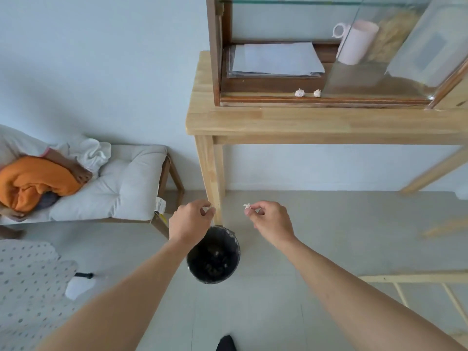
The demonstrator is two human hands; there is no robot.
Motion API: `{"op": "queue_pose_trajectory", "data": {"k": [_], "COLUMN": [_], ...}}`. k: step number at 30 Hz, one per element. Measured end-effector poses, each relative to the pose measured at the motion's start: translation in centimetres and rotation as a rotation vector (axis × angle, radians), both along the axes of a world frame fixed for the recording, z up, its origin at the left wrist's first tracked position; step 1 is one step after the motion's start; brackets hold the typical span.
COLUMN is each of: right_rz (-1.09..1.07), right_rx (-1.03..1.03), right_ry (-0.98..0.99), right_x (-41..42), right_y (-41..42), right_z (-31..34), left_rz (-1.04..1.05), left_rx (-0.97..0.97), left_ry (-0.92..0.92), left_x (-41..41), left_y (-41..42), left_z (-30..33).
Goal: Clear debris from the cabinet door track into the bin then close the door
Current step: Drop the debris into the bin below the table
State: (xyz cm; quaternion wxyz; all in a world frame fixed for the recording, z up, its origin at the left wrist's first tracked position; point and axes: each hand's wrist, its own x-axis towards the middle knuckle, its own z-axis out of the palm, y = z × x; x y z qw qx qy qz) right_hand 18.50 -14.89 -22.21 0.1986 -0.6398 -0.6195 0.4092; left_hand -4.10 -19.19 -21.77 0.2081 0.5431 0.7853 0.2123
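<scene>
A black bin [214,257] with a dark liner stands on the floor by the table leg. Above its far rim, my left hand [190,220] pinches a small white scrap between thumb and finger. My right hand [268,219], a little right of the bin, pinches a small white paper scrap [247,205]. Up on the table, two crumpled paper balls [299,92] [317,93] lie in the cabinet's bottom door track [253,96]. The glass door [379,59] is slid to the right, leaving the left half of the cabinet uncovered.
The wooden table [278,122] carries the cabinet, which holds a paper stack [276,59] and a pink mug [354,41]. A person lies on a cushioned bench [126,183] at left. A wooden rack [417,279] is at lower right.
</scene>
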Motion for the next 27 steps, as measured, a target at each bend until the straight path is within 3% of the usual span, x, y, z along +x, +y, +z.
{"op": "queue_pose_trajectory", "data": {"k": [6, 13, 19, 27], "right_rz": [0.061, 0.122, 0.101, 0.030], "right_rx": [-0.162, -0.275, -0.248, -0.154], "right_ry": [-0.136, -0.227, -0.247, -0.209], "right_x": [-3.6, -6.8, -6.5, -2.7], "right_y": [-0.8, -0.3, 0.3, 1.0], "right_z": [-7.1, -12.6, -12.3, -7.9], "left_rz": [0.026, 0.013, 0.003, -0.011], "left_rx": [-0.193, -0.374, -0.404, -0.301], "left_ry": [0.120, 0.120, 0.120, 0.100], "left_x": [-2.8, -5.4, -6.2, -3.7], "left_y": [-0.4, 0.8, 1.1, 2.2], "left_z": [-7.0, -11.4, -11.4, -7.4]}}
